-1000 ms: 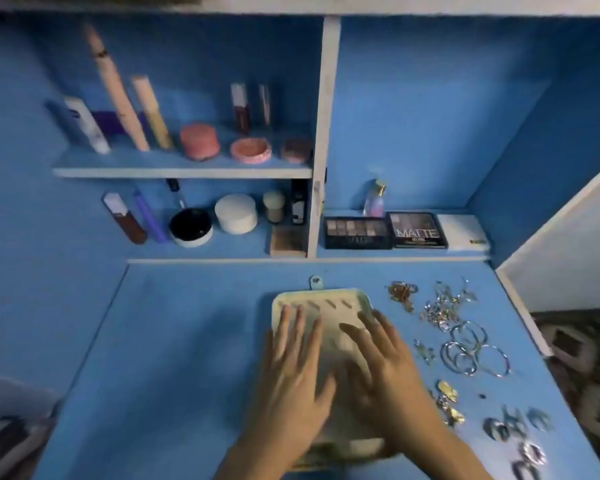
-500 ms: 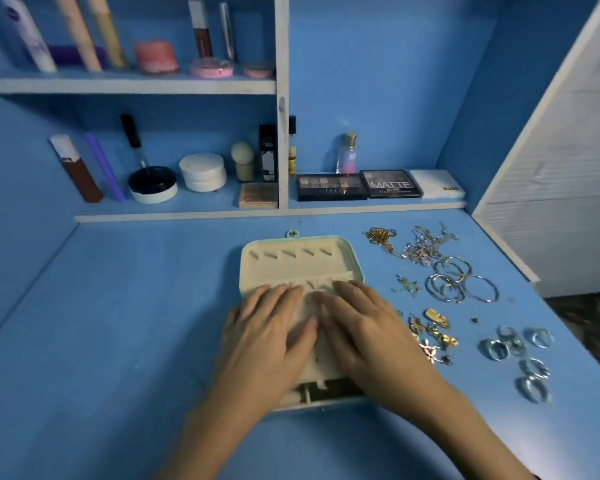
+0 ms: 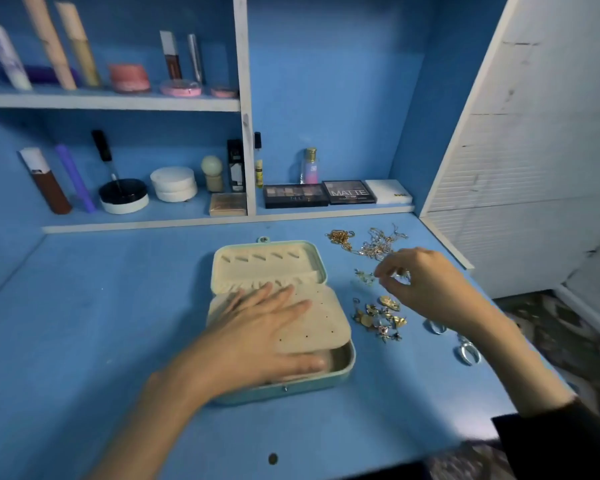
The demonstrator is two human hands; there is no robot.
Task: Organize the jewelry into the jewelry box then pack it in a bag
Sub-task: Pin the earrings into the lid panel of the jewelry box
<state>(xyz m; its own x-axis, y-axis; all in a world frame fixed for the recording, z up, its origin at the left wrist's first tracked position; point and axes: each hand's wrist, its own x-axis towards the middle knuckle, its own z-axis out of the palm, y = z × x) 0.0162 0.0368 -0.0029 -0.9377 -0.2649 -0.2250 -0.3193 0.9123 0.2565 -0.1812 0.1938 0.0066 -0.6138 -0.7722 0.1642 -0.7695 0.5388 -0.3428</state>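
Jewelry box (image 3: 309, 386): mint, lying open at the middle of the desk (image 3: 118, 306), lid toward the back edge, long axis running front to back.
Left hand (image 3: 257, 330): resting flat, fingers straight, on the perforated earring panel (image 3: 323, 320).
Right hand (image 3: 423, 282): hovering near the right edge, fingertips curling close; whether they are pinching anything cannot be told.
Gold earrings (image 3: 378, 317), chain necklaces (image 3: 374, 244): lying just right of the box, nearer the right hand; the box is sitting to that hand's left.
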